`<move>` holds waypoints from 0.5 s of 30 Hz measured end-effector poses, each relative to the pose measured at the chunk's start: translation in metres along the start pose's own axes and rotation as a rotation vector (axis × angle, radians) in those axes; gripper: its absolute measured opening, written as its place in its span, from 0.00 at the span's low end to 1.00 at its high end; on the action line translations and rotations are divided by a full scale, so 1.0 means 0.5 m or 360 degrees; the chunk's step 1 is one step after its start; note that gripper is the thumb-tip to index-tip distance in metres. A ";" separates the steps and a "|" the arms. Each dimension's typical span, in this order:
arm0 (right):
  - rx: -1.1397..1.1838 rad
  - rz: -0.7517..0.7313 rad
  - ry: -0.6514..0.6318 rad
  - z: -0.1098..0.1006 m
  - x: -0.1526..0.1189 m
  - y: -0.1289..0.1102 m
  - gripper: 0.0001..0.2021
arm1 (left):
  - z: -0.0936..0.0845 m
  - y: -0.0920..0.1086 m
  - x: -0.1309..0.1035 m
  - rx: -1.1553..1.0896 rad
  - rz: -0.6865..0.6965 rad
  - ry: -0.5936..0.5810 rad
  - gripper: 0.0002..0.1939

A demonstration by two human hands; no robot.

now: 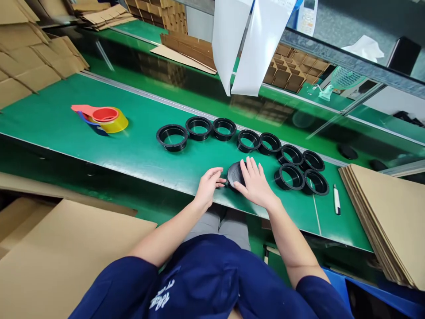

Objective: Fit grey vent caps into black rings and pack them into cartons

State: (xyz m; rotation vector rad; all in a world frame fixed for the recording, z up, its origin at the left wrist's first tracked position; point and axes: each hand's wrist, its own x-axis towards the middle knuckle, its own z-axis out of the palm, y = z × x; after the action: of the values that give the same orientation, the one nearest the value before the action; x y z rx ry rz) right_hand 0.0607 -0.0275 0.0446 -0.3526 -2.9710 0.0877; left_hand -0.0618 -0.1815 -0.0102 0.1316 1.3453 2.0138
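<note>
A round black piece with a flat, disc-like top [235,173] sits near the front edge of the green table. Across its right side lies my right hand [255,184], palm down with the fingers stretched out; it covers part of the top. My left hand [210,185] is just left of the piece, fingers loosely bent and apart, with nothing visible in them. Whether its fingertips touch the rim I cannot tell. Behind and to the right stand several black flanged rings [224,129], open through the middle, including one ring [289,177] close to my right hand.
A tape dispenser [105,116] in red, yellow and blue stands on the left. At right lie a white cutter-like tool [336,200] and stacked cardboard sheets [388,221]. White paper sheets [245,48] hang from the shelf. Cardboard [73,248] lies at lower left.
</note>
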 end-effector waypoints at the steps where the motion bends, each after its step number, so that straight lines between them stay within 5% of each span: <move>1: 0.0016 -0.0010 0.0070 -0.017 0.005 -0.004 0.42 | -0.004 -0.001 0.001 0.0008 0.0018 0.0036 0.13; 4: 0.0033 0.0066 0.0204 -0.028 0.029 -0.022 0.37 | -0.016 -0.007 0.005 0.0018 0.0066 0.0107 0.12; 9: 0.0060 0.0092 -0.0096 0.039 0.062 -0.026 0.34 | -0.017 -0.011 0.015 0.0078 0.0092 0.0072 0.12; 15: 0.0847 0.0852 0.0596 0.052 -0.022 0.031 0.29 | 0.025 -0.021 -0.022 0.0391 0.0011 -0.0292 0.23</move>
State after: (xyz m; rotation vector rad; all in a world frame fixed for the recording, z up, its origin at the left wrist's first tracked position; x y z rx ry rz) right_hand 0.0708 -0.0159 0.0164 -0.9448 -2.2947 0.7552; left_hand -0.0430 -0.1765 -0.0101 0.4230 1.4683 1.7868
